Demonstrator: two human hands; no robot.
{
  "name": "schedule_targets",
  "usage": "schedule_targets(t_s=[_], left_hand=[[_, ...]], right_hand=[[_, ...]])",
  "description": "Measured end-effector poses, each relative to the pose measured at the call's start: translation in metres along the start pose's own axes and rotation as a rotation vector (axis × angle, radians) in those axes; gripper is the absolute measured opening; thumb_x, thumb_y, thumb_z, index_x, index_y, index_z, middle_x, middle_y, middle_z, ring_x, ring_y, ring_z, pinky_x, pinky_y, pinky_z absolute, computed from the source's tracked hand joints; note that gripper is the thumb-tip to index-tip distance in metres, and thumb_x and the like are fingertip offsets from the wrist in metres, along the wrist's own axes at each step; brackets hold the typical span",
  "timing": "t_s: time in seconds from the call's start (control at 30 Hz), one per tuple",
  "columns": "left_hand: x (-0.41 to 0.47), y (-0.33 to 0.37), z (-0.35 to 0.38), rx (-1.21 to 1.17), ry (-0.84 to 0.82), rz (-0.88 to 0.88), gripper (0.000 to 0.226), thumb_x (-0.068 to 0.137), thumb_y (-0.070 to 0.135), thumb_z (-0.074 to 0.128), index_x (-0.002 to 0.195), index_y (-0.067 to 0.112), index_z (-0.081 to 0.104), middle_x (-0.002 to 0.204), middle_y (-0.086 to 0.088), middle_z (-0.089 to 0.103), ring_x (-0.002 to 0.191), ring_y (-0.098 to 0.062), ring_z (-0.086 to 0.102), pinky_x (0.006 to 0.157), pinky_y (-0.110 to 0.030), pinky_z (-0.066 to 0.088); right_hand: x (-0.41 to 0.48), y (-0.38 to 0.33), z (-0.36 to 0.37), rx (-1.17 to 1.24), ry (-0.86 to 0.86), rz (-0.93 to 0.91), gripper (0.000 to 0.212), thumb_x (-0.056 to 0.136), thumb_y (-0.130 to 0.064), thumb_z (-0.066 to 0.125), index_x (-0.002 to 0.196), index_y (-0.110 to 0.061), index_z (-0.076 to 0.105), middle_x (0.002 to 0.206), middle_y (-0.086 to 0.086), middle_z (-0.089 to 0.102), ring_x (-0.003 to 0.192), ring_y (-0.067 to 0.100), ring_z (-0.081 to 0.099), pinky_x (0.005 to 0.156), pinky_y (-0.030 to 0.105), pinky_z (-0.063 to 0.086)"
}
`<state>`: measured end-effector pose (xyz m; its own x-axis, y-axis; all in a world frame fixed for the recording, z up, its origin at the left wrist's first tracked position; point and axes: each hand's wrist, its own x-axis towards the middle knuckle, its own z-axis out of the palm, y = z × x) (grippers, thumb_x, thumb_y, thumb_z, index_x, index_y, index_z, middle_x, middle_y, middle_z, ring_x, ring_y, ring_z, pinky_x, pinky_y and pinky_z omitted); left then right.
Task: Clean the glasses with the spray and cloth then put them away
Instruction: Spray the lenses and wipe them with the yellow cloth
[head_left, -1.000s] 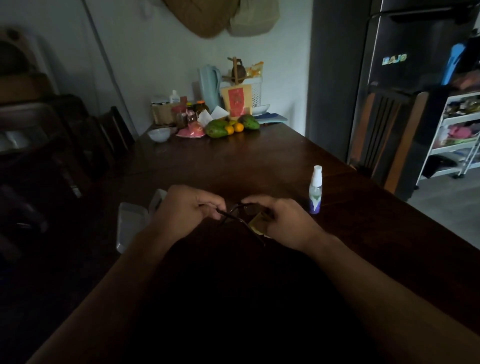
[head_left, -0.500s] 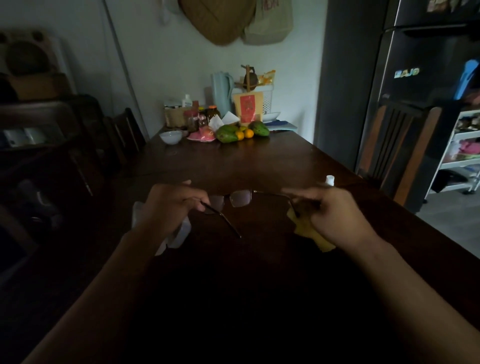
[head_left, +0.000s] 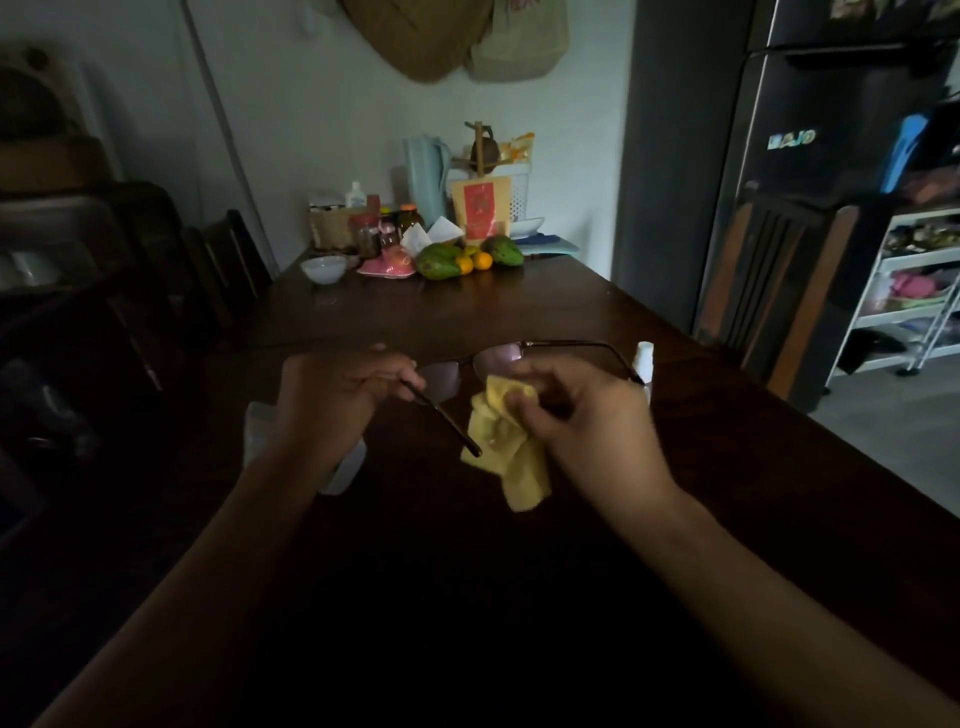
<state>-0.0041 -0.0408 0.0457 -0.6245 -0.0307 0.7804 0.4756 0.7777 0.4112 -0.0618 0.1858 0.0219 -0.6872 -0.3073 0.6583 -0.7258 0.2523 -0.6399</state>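
Thin dark-framed glasses (head_left: 497, 357) with unfolded arms hang above the dark wooden table (head_left: 467, 312). My left hand (head_left: 335, 400) pinches the frame at its left hinge. My right hand (head_left: 582, 415) grips a crumpled yellow cloth (head_left: 506, 441) and presses it against the right lens. The white cap of the spray bottle (head_left: 644, 358) shows just behind my right hand; its body is hidden. A white glasses case (head_left: 343, 470) lies open on the table, mostly covered by my left hand and wrist.
At the table's far end stand a white bowl (head_left: 323, 268), jars, a pale blue jug (head_left: 426, 176), mangoes and oranges (head_left: 470, 258). A wooden chair (head_left: 779, 291) and a dark fridge (head_left: 831, 130) are on the right, more chairs on the left.
Both hands lifted the glasses off the table and unfolded them. The right hand then slid the yellow cloth from the right arm's end onto the right lens.
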Motion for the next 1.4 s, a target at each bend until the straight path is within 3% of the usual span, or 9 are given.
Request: schedule_targets(t_s=[0.1, 0.23, 0.37, 0.53, 0.7, 0.93, 1.13, 1.2, 1.4], left_hand=[[0.002, 0.01, 0.008, -0.089, 0.027, -0.08, 0.028, 0.076, -0.019, 0.063, 0.075, 0.007, 0.073, 0.077, -0.011, 0.074, 0.08, -0.004, 0.07, 0.079, -0.016, 0.053], [0.002, 0.015, 0.014, -0.179, 0.024, -0.089, 0.025, 0.074, -0.012, 0.068, 0.073, 0.013, 0.071, 0.071, 0.015, 0.073, 0.078, -0.001, 0.07, 0.074, -0.014, 0.052], [0.004, 0.016, 0.016, -0.214, -0.005, 0.035, 0.01, 0.077, 0.001, 0.068, 0.078, 0.01, 0.069, 0.078, -0.002, 0.072, 0.077, -0.008, 0.069, 0.074, -0.02, 0.055], [0.005, 0.018, 0.022, -0.195, 0.0, 0.076, 0.02, 0.077, 0.0, 0.07, 0.075, 0.019, 0.072, 0.077, 0.02, 0.071, 0.077, -0.015, 0.072, 0.077, -0.024, 0.056], [0.003, 0.014, 0.026, -0.12, 0.003, 0.104, 0.015, 0.079, -0.005, 0.071, 0.076, 0.01, 0.074, 0.077, 0.002, 0.072, 0.073, -0.014, 0.072, 0.073, -0.04, 0.058], [0.0, 0.014, 0.025, -0.079, 0.015, 0.109, 0.023, 0.08, -0.001, 0.063, 0.079, 0.019, 0.073, 0.083, 0.015, 0.07, 0.077, -0.005, 0.071, 0.075, -0.022, 0.056], [-0.001, 0.012, 0.025, -0.103, 0.049, 0.059, 0.025, 0.078, -0.001, 0.062, 0.078, 0.022, 0.073, 0.081, 0.025, 0.071, 0.076, -0.007, 0.072, 0.075, -0.025, 0.056], [-0.001, 0.011, 0.024, -0.131, 0.061, 0.063, 0.021, 0.078, 0.001, 0.061, 0.078, 0.017, 0.073, 0.082, 0.022, 0.072, 0.075, -0.007, 0.072, 0.073, -0.022, 0.055], [-0.001, 0.013, 0.022, -0.116, 0.088, 0.026, 0.029, 0.075, -0.018, 0.06, 0.079, 0.008, 0.074, 0.079, 0.003, 0.071, 0.078, -0.009, 0.073, 0.074, -0.017, 0.054]], right_hand=[[0.002, 0.017, 0.009, -0.101, -0.011, 0.066, 0.019, 0.089, -0.022, 0.071, 0.105, -0.031, 0.068, 0.087, -0.007, 0.074, 0.081, 0.005, 0.066, 0.073, 0.014, 0.049], [0.008, 0.026, 0.006, -0.245, 0.087, -0.081, 0.03, 0.09, -0.021, 0.059, 0.114, -0.038, 0.054, 0.082, -0.007, 0.069, 0.084, 0.003, 0.055, 0.066, 0.005, 0.032], [0.013, 0.03, 0.001, -0.32, 0.134, -0.158, 0.029, 0.087, -0.029, 0.05, 0.11, -0.031, 0.069, 0.089, 0.001, 0.072, 0.085, 0.01, 0.055, 0.075, 0.0, 0.027], [0.012, 0.034, 0.0, -0.303, 0.09, -0.097, 0.026, 0.092, -0.031, 0.051, 0.109, -0.026, 0.071, 0.097, 0.002, 0.072, 0.088, 0.015, 0.063, 0.075, 0.014, 0.037], [0.015, 0.037, -0.004, -0.268, 0.144, 0.024, 0.01, 0.091, -0.02, 0.066, 0.1, -0.022, 0.071, 0.093, 0.001, 0.071, 0.087, 0.016, 0.064, 0.072, 0.021, 0.044], [0.013, 0.033, -0.004, -0.277, 0.034, 0.032, 0.013, 0.093, -0.015, 0.065, 0.102, -0.018, 0.073, 0.096, 0.002, 0.072, 0.089, 0.017, 0.065, 0.074, 0.022, 0.043], [0.01, 0.03, -0.001, -0.303, 0.012, 0.003, 0.011, 0.092, -0.015, 0.065, 0.097, -0.019, 0.073, 0.09, 0.002, 0.071, 0.083, 0.016, 0.063, 0.07, 0.019, 0.04], [0.009, 0.031, 0.0, -0.312, -0.007, -0.013, 0.01, 0.091, -0.016, 0.065, 0.096, -0.02, 0.074, 0.088, 0.001, 0.072, 0.082, 0.016, 0.065, 0.073, 0.027, 0.048], [0.006, 0.035, 0.0, -0.376, -0.099, -0.057, 0.024, 0.095, -0.021, 0.058, 0.117, -0.025, 0.068, 0.105, 0.005, 0.069, 0.094, 0.023, 0.065, 0.076, 0.024, 0.042]])
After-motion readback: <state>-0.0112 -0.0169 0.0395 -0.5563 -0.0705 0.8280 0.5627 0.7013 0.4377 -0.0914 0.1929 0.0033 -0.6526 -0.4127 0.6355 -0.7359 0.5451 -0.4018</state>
